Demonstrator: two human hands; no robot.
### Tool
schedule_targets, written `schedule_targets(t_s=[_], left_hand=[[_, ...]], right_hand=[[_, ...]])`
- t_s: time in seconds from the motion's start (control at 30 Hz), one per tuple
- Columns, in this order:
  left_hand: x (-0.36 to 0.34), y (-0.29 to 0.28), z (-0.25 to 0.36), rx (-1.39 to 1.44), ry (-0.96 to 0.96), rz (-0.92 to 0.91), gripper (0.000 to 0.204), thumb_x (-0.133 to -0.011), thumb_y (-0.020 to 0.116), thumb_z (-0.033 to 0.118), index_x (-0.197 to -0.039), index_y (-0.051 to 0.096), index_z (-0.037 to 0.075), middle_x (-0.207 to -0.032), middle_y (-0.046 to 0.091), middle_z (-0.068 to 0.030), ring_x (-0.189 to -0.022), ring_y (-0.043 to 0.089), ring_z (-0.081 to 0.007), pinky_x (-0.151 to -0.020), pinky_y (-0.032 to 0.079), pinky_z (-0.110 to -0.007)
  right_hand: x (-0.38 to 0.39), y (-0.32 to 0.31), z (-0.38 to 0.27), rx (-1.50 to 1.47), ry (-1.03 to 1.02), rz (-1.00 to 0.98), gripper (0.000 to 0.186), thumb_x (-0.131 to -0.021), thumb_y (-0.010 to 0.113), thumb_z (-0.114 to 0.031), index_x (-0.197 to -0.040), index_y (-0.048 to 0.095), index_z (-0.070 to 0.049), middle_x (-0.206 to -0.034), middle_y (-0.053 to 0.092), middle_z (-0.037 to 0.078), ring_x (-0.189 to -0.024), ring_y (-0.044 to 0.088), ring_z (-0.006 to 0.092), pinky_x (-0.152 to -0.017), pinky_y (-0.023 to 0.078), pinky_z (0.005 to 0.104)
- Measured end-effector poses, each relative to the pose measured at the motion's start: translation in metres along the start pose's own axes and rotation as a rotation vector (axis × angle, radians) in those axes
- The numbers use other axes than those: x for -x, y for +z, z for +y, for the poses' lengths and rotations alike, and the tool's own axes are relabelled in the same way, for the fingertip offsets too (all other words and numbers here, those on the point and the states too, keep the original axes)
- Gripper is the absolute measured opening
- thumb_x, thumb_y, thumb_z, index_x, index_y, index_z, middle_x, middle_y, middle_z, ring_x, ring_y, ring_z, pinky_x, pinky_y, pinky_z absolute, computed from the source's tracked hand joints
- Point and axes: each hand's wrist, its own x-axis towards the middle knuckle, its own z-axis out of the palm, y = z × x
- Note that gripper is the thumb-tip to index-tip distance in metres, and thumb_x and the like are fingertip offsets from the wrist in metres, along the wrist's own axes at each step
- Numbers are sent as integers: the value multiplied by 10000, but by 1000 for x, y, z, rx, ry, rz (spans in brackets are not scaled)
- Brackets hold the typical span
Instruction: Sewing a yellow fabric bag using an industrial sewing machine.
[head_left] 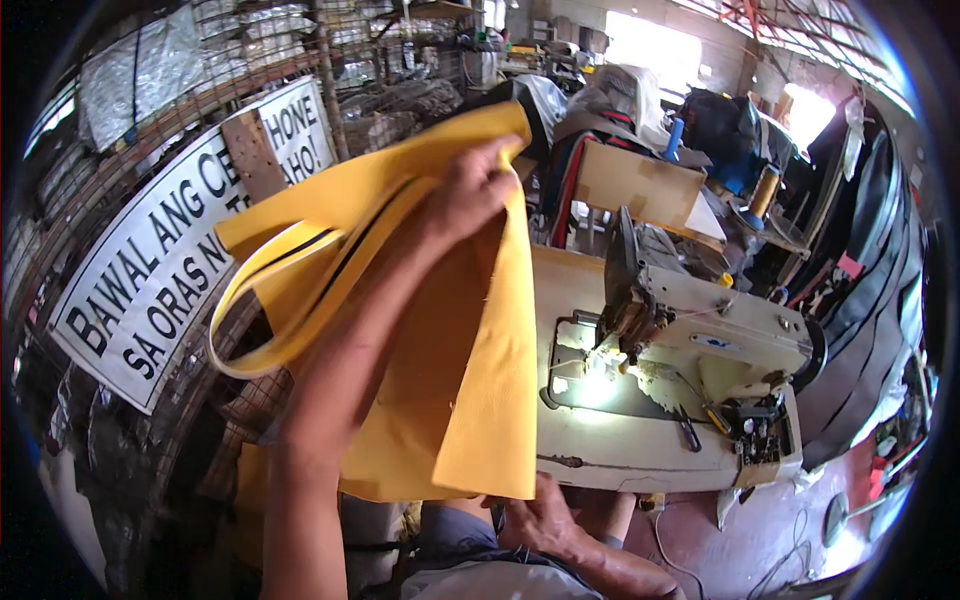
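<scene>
A large yellow leather-like piece hangs in front of me, its folded top raised high. My left hand is closed on its upper edge, with that forearm crossing in front of the material. To the left, a looped yellow strip with a black line and a pale edge bends out from the piece. Down by the lower corner of the material, my right hand has its fingers curled at the edge, partly hidden behind it. Right of the material stands a sewing machine, its lamp lighting the needle area.
Scissors or snips and a small yellow-handled tool lie on the machine table. A cardboard box and a thread cone stand behind. Wire-mesh shelving with a white sign borders the left; dark material hangs at right.
</scene>
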Motion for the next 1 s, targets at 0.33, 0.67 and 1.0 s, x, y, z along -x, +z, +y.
schedule_targets(t_s=[0.33,0.67,1.0], left_hand=[[139,62,-106,-190,-467,-597,471,-978,596,297,-1369,553,37,-1008,717,-140,-965,676,-300,-903,512,-420],[190,22,-111,-632,-176,-523,356,-867,682,104,-1206,623,10,-1114,659,-159,-1092,626,-327,-938,514,-430],[56,26,-93,-1266,436,-14,292,-844,639,61,-1134,635,26,-1107,606,-118,-1205,524,-297,-1156,317,-558]], right_hand=[[27,12,88,-474,649,-38,525,-1046,493,-445,-1310,538,6,-1172,649,147,-896,686,213,-746,564,348],[57,-15,94,-241,487,-560,685,-1045,436,-522,-1511,382,-24,-1480,485,186,-1254,573,250,-1101,408,374],[-55,-104,44,759,-31,293,349,-914,682,-96,-1248,629,-11,-1132,686,177,-1033,654,340,-885,531,407]])
